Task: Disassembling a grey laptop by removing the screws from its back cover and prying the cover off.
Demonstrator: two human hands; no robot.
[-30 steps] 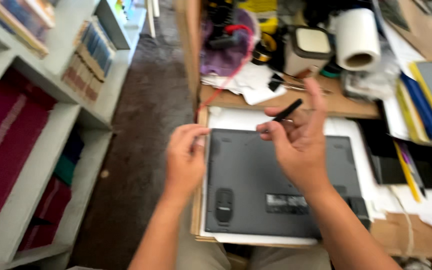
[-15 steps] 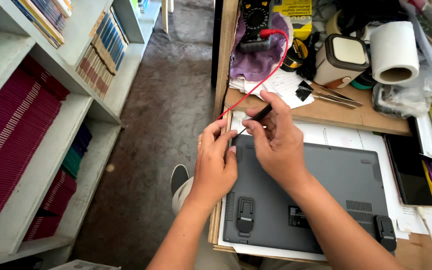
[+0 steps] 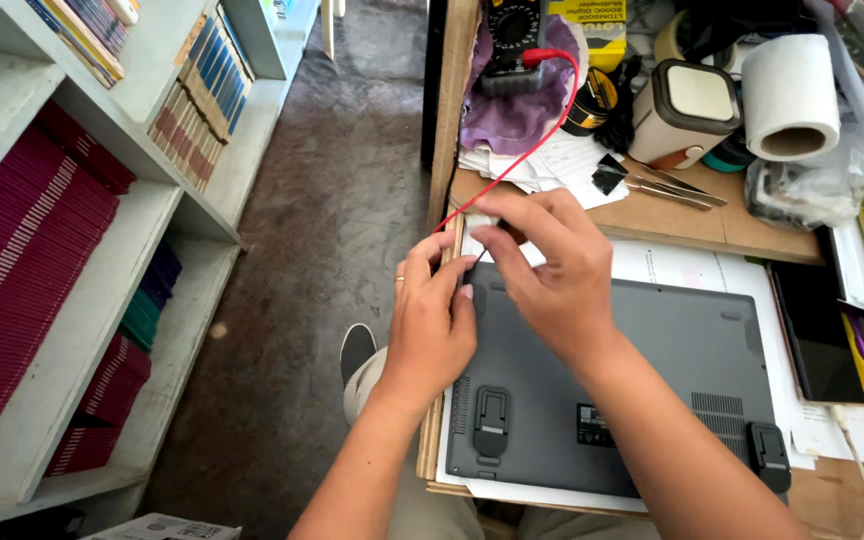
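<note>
Both hands pinch at the far left corner of the upturned grey laptop (image 3: 612, 390): left hand (image 3: 432, 320) closed against it, right hand (image 3: 552, 275) gripping a thin dark tool (image 3: 476, 256). A slip could gouge the casing. The red lead (image 3: 512, 160) nearby may snag.

Both forearms enter from bottom edge, angled up toward frame centre. Left hand (image 3: 432, 325) just left of centre, back to camera, ring on one finger, fingertips curled up & pinched. Right hand (image 3: 552, 275) above-right, palm down, fingers bent, tips meeting left hand's tips.
</note>
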